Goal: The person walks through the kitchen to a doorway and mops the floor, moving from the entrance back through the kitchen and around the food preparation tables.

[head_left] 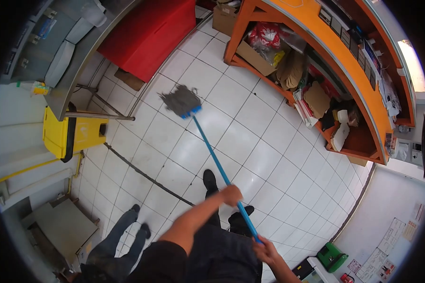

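I see string mop [211, 150] across frame centre, strands [180, 99] on tiled floor [233, 125] at upper left of centre. Left hand [231, 194], right hand [267, 250]: fingers wrapped round blue handle [220, 167]. I judge handle light, stiff; strands limp; two hands, spaced apart, hold best.

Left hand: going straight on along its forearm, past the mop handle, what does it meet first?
Beyond the mop handle it grips, the left hand points across floor tiles; the orange shelf looks first, though depth is unclear and the tiles may come sooner.
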